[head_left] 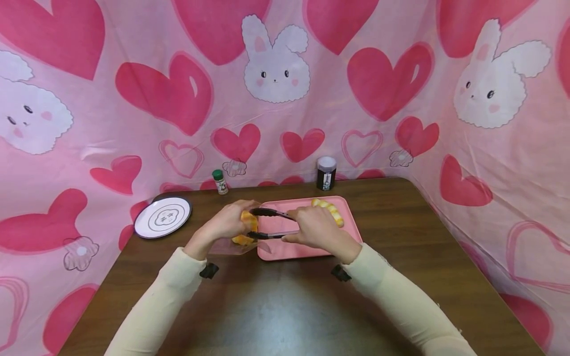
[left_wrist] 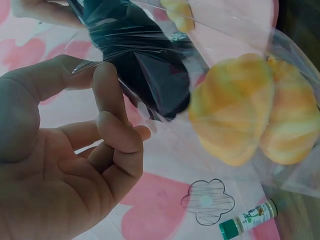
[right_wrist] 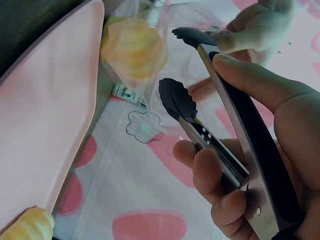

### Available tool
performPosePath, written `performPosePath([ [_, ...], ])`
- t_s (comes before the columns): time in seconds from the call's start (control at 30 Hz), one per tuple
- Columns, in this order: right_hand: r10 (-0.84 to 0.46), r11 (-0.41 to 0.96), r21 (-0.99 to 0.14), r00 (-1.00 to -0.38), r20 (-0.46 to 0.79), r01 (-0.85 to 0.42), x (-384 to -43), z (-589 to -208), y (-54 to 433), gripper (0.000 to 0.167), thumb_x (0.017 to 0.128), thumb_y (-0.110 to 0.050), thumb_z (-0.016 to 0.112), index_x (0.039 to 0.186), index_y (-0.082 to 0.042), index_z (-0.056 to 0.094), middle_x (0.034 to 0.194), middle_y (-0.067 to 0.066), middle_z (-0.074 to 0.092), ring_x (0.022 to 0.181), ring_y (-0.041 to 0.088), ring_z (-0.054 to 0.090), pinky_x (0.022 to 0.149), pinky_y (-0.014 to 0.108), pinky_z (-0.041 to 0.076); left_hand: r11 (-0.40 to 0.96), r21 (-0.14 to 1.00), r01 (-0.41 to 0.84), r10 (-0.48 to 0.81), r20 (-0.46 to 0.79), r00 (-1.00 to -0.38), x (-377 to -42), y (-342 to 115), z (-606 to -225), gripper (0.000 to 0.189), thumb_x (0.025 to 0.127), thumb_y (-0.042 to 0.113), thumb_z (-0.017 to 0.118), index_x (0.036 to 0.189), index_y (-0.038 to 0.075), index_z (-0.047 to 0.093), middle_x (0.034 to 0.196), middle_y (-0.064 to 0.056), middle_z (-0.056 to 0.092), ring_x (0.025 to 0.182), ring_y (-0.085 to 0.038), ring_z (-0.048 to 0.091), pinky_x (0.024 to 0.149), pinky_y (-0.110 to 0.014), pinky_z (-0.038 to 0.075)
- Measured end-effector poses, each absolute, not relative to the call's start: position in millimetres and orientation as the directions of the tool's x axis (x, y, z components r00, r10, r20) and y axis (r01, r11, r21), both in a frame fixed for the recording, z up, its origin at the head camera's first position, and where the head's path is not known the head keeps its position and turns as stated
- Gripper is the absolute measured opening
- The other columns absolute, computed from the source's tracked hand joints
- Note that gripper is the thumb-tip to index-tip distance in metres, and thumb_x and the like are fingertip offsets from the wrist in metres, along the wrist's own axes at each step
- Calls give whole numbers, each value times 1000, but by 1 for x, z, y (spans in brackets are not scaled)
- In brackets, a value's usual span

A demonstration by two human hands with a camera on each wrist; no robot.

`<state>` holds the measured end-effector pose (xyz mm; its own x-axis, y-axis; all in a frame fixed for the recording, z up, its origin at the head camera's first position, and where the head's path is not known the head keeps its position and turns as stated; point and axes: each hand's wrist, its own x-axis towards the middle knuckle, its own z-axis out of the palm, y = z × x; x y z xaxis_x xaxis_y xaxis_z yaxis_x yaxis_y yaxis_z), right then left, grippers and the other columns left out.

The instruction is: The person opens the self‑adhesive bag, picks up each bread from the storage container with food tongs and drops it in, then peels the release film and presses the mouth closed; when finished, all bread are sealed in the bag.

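Note:
My left hand [head_left: 228,220] pinches the edge of a clear plastic bag [head_left: 224,247] between thumb and fingers. Inside the bag are two golden-yellow bread rolls [left_wrist: 232,110], pressed side by side. My right hand [head_left: 317,228] grips a pair of metal tongs [right_wrist: 227,100] with black scalloped tips. The tongs' tips are spread apart at the mouth of the bag, with nothing pinched between them in the right wrist view. On the pink tray [head_left: 291,253] lies a long yellow-and-white twisted bread [head_left: 337,214], to the far side of my right hand.
A white plate [head_left: 142,222] with a dark rim lies at the table's left edge. A green-capped shaker [head_left: 220,183] and a dark jar with a pale lid [head_left: 326,174] stand along the back. Pink patterned cloth [head_left: 276,123] hangs behind the brown table [head_left: 285,301].

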<state>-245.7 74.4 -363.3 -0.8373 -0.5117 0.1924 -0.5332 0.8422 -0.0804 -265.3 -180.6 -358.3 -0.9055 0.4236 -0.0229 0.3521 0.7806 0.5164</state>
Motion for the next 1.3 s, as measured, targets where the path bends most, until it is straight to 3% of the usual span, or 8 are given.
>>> performPosePath([
  [0.23,-530,823,-77,-810,249,-563,-248,-364,89,47,72,-59,81,99,-20,74,83,-6,71,73,16,56,59,35,48,798,528,292,367,-41,-929,-267,-188,-357,66,78,3,67,142,12,54,145,-20,52,118,-36,53,100,-53,51],
  [0.4,-549,799,-112,-793,265,-591,-250,-363,102,54,74,-54,82,113,-16,75,98,-2,75,89,18,66,77,38,55,837,479,263,324,-46,-945,-269,-192,-359,71,80,6,68,147,1,45,149,-25,47,122,-38,53,105,-53,48],
  [0.57,-547,796,-116,-788,281,-594,-251,-361,116,58,75,-55,81,118,-16,74,94,-3,74,85,15,65,77,37,55,842,480,248,311,-56,-949,-271,-194,-361,71,82,7,69,148,-1,43,150,-25,45,124,-38,52,103,-52,48],
  [0.77,-465,833,-200,-849,251,-515,-252,-358,134,69,76,-60,78,131,-20,67,125,2,71,107,24,68,79,49,57,841,491,228,298,-69,-952,-273,-195,-361,72,84,9,68,149,-1,41,153,-23,44,130,-38,51,105,-51,48],
  [0.87,-427,846,-240,-875,228,-475,-253,-357,143,71,77,-60,77,136,-24,63,121,3,72,97,25,67,74,45,55,841,497,212,288,-80,-954,-274,-196,-362,74,84,9,69,151,-1,39,152,-23,45,129,-38,52,103,-50,51],
  [1.0,-389,862,-251,-892,230,-440,-256,-358,155,69,77,-58,77,136,-26,63,102,2,74,83,22,63,68,41,52,836,505,214,292,-79,-953,-274,-198,-363,74,85,10,69,151,-2,38,150,-25,46,124,-36,54,97,-46,55],
  [1.1,-355,881,-239,-904,239,-409,-258,-361,166,70,76,-58,78,135,-22,64,101,6,75,85,26,65,69,45,53,836,500,225,297,-68,-952,-274,-199,-363,74,84,10,68,151,-3,37,150,-25,46,120,-34,55,94,-44,55],
  [1.3,-273,919,-232,-938,212,-320,-262,-371,188,78,74,-63,77,135,-17,64,113,17,73,94,36,66,72,54,53,839,490,235,303,-63,-951,-275,-201,-363,75,84,11,68,151,-4,37,152,-24,44,123,-34,53,99,-47,51],
])
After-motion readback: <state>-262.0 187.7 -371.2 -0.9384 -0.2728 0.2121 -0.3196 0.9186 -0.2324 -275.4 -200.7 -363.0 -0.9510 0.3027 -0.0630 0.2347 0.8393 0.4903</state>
